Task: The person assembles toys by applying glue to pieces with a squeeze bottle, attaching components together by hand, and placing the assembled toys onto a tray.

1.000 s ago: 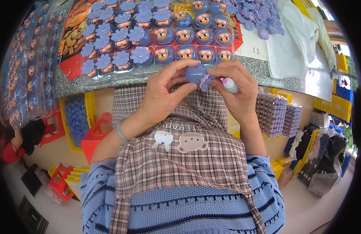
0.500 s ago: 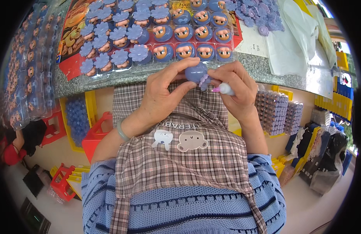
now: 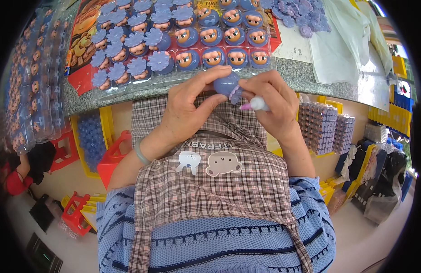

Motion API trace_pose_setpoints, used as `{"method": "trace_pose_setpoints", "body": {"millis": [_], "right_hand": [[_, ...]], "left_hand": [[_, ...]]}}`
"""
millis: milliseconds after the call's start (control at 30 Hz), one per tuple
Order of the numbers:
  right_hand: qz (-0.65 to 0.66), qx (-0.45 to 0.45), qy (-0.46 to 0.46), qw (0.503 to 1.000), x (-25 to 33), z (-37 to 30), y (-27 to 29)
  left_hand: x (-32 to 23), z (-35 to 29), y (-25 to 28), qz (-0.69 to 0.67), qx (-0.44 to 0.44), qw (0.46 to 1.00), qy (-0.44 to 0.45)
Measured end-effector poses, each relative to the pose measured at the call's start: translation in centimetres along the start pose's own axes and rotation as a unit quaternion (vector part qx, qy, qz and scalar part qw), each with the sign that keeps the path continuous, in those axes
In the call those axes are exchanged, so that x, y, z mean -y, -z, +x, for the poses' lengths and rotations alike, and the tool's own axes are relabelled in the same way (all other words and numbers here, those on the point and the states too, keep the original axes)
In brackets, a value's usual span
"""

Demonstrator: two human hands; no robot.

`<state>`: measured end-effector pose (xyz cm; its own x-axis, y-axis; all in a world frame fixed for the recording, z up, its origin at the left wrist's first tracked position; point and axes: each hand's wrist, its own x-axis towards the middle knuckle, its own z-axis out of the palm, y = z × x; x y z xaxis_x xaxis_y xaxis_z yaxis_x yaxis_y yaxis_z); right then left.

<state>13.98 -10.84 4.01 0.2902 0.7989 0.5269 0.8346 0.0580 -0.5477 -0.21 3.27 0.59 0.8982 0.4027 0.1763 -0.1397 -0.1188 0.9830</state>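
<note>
Just off the near edge of the worktop, my left hand grips a glossy blue doll head between thumb and fingers. Its rounded plain side shows; a face cannot be seen. A lilac flower-shaped piece lies against the head's right side, with the thumb and forefinger of my right hand at it. That same hand keeps a small white squeeze bottle with a pink tip in its curled fingers, the tip pointing left. Beyond, doll heads sit in a clear plastic tray, those on the left capped with flower pieces.
Loose flower pieces are heaped at the back right, beside a white plastic bag. Stacked filled trays stand at the left. Below the worktop are a yellow crate of blue balls, a red stool and more stacked trays.
The flower piece sits closer against the doll head. My right hand and the bottle have shifted slightly left, the pink tip swinging with them. My left hand keeps its hold.
</note>
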Motion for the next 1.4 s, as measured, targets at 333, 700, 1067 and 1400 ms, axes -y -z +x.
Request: {"method": "trace_pose_setpoints", "body": {"millis": [333,700,1067,1400], "right_hand": [[0.017,-0.006,-0.051,0.999,0.6,-0.4,-0.6],[0.105,-0.124,-0.165,0.973,2.3,-1.4,-4.1],[0.137,-0.164,-0.214,0.953,2.4,-2.9,-5.6],[0.147,-0.064,-0.131,0.978,1.6,-0.8,-1.9]], "left_hand": [[-0.3,-0.2,0.0,-0.065,0.023,0.998,0.01],[0.2,-0.4,-1.1,0.034,-0.058,0.996,-0.066],[0.2,-0.6,-1.6,0.038,-0.057,0.997,-0.04],[-0.2,-0.2,0.0,-0.148,0.02,0.98,0.132]]}}
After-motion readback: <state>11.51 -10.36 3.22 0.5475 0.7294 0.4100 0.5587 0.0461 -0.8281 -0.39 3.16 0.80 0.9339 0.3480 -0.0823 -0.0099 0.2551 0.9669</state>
